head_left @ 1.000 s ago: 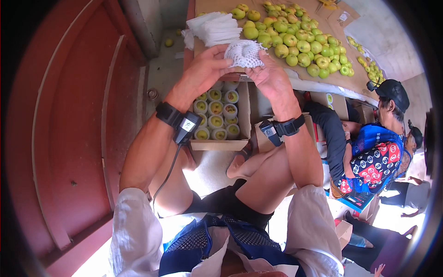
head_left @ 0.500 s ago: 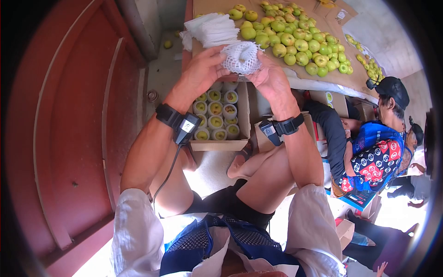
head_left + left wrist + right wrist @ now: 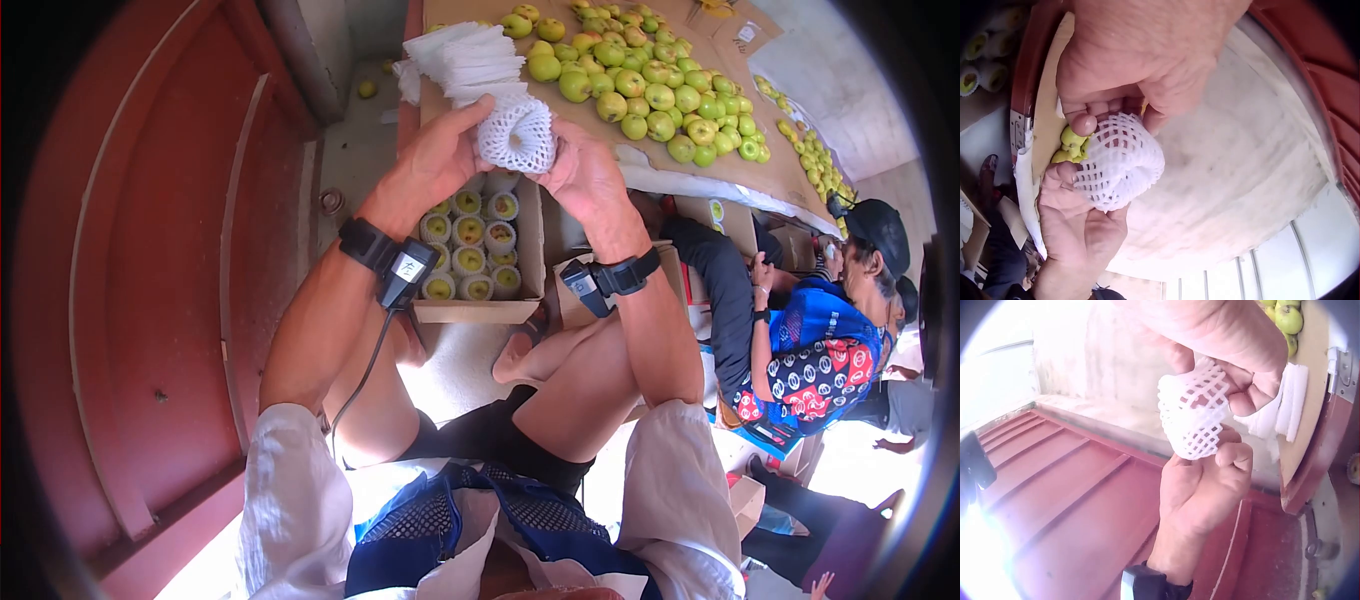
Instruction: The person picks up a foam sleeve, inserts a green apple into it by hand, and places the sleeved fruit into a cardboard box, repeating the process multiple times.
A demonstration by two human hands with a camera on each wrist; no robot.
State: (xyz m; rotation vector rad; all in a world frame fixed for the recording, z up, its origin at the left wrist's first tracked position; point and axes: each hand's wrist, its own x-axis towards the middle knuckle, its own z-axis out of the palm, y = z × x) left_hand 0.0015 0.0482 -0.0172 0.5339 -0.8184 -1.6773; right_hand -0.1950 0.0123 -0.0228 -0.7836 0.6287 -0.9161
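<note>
Foam net point(image 3: 517, 135) held from 2 sides

Left hand point(image 3: 437, 165) and right hand point(image 3: 585, 170) grip its opposite sides; light, even tension should avoid tearing. Below the net, a carton point(image 3: 475, 313) of netted fruit point(image 3: 469, 231); beyond it, loose fruit point(image 3: 659, 97) on the surface point(image 3: 1329, 434).

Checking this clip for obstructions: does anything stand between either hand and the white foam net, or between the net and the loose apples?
Nothing visible does. The left hand and right hand both grip the foam net, and the way to the loose apples looks open; the white stack sits left of that line.
</note>
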